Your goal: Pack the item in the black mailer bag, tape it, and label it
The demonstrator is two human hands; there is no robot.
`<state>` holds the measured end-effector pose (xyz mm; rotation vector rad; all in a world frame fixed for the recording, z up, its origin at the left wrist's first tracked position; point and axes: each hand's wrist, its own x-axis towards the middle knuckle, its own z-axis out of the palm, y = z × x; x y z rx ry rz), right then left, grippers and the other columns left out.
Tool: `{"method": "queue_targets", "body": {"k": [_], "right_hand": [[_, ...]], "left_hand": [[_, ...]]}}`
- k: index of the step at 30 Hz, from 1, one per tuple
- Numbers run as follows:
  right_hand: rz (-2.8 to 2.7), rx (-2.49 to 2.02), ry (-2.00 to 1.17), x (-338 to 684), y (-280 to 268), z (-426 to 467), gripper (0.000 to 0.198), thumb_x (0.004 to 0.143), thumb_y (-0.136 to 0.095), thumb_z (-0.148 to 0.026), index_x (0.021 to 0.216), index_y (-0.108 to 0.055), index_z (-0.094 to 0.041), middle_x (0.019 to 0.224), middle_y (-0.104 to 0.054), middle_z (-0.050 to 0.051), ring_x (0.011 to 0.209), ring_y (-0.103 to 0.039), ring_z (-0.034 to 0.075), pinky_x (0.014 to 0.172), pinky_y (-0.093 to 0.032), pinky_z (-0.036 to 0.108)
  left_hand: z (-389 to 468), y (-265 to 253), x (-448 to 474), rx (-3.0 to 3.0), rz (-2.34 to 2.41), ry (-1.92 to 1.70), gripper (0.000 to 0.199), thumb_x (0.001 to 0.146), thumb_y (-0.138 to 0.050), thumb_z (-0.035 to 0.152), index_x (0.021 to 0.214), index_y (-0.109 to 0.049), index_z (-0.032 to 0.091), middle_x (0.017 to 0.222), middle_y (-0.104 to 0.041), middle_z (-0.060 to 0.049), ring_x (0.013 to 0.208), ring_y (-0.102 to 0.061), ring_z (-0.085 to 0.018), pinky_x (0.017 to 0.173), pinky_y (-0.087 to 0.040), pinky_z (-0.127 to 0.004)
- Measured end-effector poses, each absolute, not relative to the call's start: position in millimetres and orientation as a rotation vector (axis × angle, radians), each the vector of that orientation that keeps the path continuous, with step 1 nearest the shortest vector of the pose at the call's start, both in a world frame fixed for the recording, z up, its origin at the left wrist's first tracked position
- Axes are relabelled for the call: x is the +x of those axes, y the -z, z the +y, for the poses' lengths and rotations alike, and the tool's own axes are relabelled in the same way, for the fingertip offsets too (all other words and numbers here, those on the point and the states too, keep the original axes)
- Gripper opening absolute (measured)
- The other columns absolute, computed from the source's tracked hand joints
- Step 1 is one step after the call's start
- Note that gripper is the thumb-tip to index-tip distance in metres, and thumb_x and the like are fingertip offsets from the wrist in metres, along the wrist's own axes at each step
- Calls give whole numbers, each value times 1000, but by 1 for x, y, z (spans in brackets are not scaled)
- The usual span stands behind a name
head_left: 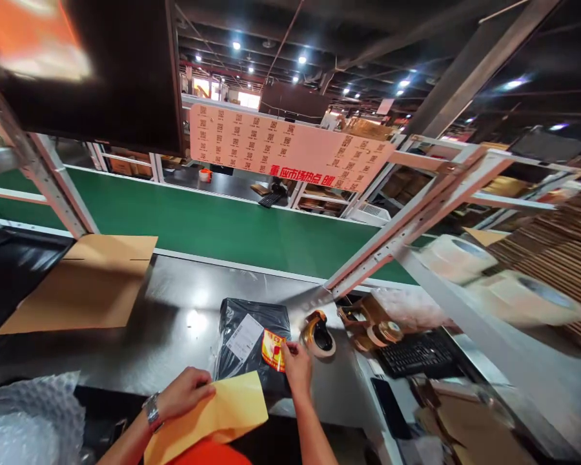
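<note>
My left hand [186, 391] grips the edge of a yellow envelope [223, 413] near the table's front edge. My right hand [296, 367] pinches a small red and yellow sticker [272, 349] over a black plastic parcel [252, 323] that carries a white label [243, 337]. The parcel lies flat on the shiny metal table [174, 310], just beyond the envelope. A tape dispenser [318, 334] sits directly right of my right hand.
A flat cardboard sheet [84, 284] lies at the left. Bubble wrap [24, 420] sits at the near left. A green conveyor belt [213, 223] runs behind the table. A keyboard [416, 354], tape rolls [458, 257] and a slanted metal frame [416, 219] fill the right.
</note>
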<state>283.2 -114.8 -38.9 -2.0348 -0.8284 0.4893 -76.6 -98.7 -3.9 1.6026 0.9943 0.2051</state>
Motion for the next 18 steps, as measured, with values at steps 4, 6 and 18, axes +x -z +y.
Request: {"method": "queue_targets", "body": {"k": [4,6,18], "right_hand": [[-973,-2178,-479,292,41,-120,36,81,-63,-59,88,-72,-25,92,-83,17,89,-78,38,82,-55,48],[-1041,-2285,-392,303,41,-123,36,81,-65,-57,93,-73,-24,99,-81,20,95,-77,42,83,-56,53],[-1735,-2119,-189,255,90,-85,72,107,-41,-44,163,-52,0,178,-41,28,170,-34,41,140,-25,62]], "left_hand": [[-99,-4,-71,1581,1001,-238,54,90,-60,72,77,-64,20,73,-54,2,77,-47,-17,69,-33,-29],[-97,-10,-73,1568,999,-262,58,90,-61,76,77,-65,19,74,-55,2,77,-47,-17,69,-34,-29],[-80,-46,-137,1141,1229,-694,72,76,-77,90,79,-71,18,71,-67,1,66,-56,-16,62,-42,-26]]}}
